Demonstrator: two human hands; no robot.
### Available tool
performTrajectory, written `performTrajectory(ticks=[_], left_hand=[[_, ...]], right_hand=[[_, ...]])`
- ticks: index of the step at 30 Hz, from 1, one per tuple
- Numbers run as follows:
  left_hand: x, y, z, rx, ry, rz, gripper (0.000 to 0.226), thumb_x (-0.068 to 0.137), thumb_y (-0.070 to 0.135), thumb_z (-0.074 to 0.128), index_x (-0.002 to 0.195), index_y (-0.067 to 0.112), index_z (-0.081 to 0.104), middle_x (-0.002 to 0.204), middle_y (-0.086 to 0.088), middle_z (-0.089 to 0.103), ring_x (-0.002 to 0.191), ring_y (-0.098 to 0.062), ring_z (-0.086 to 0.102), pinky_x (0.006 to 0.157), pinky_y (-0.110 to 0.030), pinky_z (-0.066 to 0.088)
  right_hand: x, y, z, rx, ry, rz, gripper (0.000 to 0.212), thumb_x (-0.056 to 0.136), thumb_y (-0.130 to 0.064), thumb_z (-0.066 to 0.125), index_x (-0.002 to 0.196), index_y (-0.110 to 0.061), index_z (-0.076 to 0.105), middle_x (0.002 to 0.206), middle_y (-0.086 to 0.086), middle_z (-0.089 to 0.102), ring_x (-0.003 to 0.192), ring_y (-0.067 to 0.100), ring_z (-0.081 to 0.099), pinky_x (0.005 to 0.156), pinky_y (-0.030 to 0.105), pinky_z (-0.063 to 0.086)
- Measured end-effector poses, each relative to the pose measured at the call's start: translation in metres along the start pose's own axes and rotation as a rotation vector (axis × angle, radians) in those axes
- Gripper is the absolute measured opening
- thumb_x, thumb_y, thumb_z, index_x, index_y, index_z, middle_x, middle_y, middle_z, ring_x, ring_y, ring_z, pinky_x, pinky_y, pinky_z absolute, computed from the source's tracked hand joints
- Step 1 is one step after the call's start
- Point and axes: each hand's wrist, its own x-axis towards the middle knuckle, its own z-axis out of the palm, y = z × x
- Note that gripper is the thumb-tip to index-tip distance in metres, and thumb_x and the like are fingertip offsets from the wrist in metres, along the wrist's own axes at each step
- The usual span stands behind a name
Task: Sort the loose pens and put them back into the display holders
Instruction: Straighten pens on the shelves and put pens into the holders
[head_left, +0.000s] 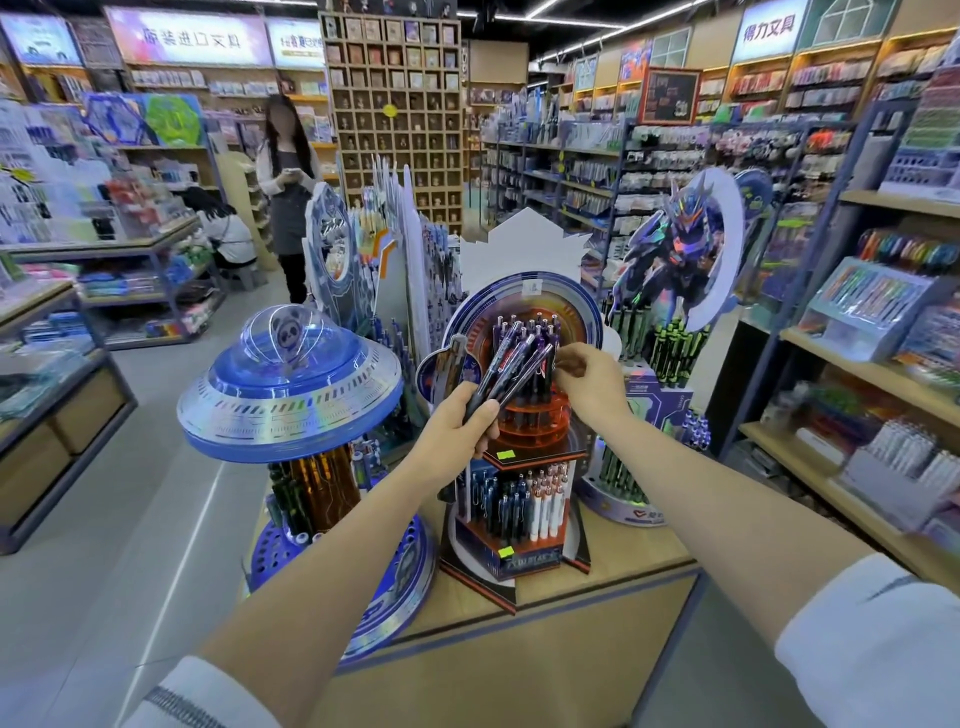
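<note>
Head view, left hand (460, 421) hiding pens (514, 361) partly

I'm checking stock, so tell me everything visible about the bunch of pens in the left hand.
The bunch of pens is a handful of glossy, dark purple-and-black, plastic-looking pens, fanned slightly and tilted up to the right. The left hand grips their lower ends; the right hand seems to pinch one pen's upper end. They are held in front of the orange tiered holder; their exact count is unclear.
</note>
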Motion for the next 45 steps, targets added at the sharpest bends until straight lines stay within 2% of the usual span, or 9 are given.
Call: performTrajectory(ticks=[4,10,15,21,25,28,31,37,45], left_hand=[[-0.001,0.000,0.001,-0.004,0.001,0.000,0.012,0.103,0.019,0.042,0.093,0.015,0.047,0.074,-0.002,0.055,0.061,-0.012,0.048,0.058,-0.022,0.043],[-0.005,-0.001,0.009,0.000,0.018,0.013,0.012,0.103,0.022,0.042,0.094,0.017,0.047,0.074,0.000,0.055,0.059,-0.009,0.047,0.056,-0.018,0.042],[-0.008,0.001,0.023,-0.033,0.040,0.041,0.011,0.103,0.018,0.041,0.098,0.010,0.047,0.074,-0.004,0.053,0.054,-0.004,0.046,0.052,-0.014,0.039],[-0.007,0.003,0.037,-0.015,0.052,0.014,0.016,0.103,0.021,0.041,0.109,0.009,0.050,0.079,-0.008,0.060,0.058,-0.007,0.052,0.050,-0.012,0.039],[-0.006,0.005,0.035,0.021,0.129,-0.010,0.016,0.103,0.021,0.041,0.087,0.022,0.044,0.084,-0.008,0.065,0.059,-0.011,0.054,0.048,-0.013,0.040],[-0.007,0.007,0.032,0.032,0.120,-0.003,0.015,0.103,0.020,0.041,0.088,0.020,0.045,0.083,-0.006,0.064,0.059,-0.010,0.054,0.051,-0.015,0.041],[-0.006,0.006,0.030,0.023,0.113,-0.007,0.011,0.103,0.021,0.042,0.094,0.015,0.047,0.084,-0.005,0.063,0.062,-0.012,0.054,0.055,-0.019,0.043],[-0.006,0.008,0.028,-0.022,0.070,0.014,0.014,0.103,0.019,0.041,0.091,0.018,0.047,0.083,-0.006,0.063,0.061,-0.011,0.054,0.053,-0.015,0.043],[0.000,0.003,0.024,-0.037,0.050,-0.005,0.012,0.103,0.020,0.042,0.093,0.017,0.049,0.085,-0.007,0.064,0.065,-0.014,0.055,0.054,-0.016,0.044]], right_hand=[[0.001,0.000,-0.004,0.007,-0.029,0.053,0.026,0.088,-0.010,0.066,0.114,-0.007,0.068,0.108,0.006,0.069,0.101,0.018,0.062,0.090,0.028,0.046],[-0.024,0.006,-0.008,0.196,0.110,0.020,0.002,0.093,-0.015,0.060,0.093,-0.014,0.060,0.077,-0.003,0.059,0.067,0.007,0.053,0.067,0.025,0.043],[-0.049,-0.004,-0.017,0.514,-0.137,-0.008,0.029,0.096,-0.028,0.058,0.081,-0.005,0.067,0.063,0.007,0.061,0.050,0.015,0.052,0.048,0.022,0.042],[-0.060,-0.010,-0.020,0.530,-0.272,-0.047,0.012,0.092,-0.016,0.064,0.081,-0.013,0.065,0.062,0.004,0.067,0.055,0.017,0.062,0.054,0.023,0.051],[-0.049,-0.013,-0.036,0.566,-0.067,0.000,0.010,0.097,-0.014,0.055,0.090,-0.008,0.059,0.074,0.005,0.067,0.055,0.013,0.063,0.051,0.020,0.052],[-0.035,-0.014,-0.047,0.423,0.134,-0.044,0.012,0.099,-0.021,0.052,0.093,-0.012,0.056,0.076,-0.001,0.064,0.058,0.008,0.061,0.055,0.019,0.050],[-0.023,-0.016,-0.045,0.336,0.155,-0.069,0.012,0.099,-0.020,0.051,0.097,-0.010,0.056,0.076,-0.005,0.063,0.061,0.001,0.062,0.058,0.018,0.051],[-0.009,-0.002,-0.025,0.154,0.121,-0.080,0.003,0.097,-0.025,0.056,0.097,-0.023,0.058,0.092,0.002,0.068,0.081,0.015,0.068,0.076,0.047,0.058],[-0.006,-0.003,-0.025,0.157,0.152,-0.093,0.006,0.098,-0.024,0.054,0.092,-0.026,0.053,0.085,-0.001,0.067,0.081,0.020,0.068,0.078,0.049,0.057]])
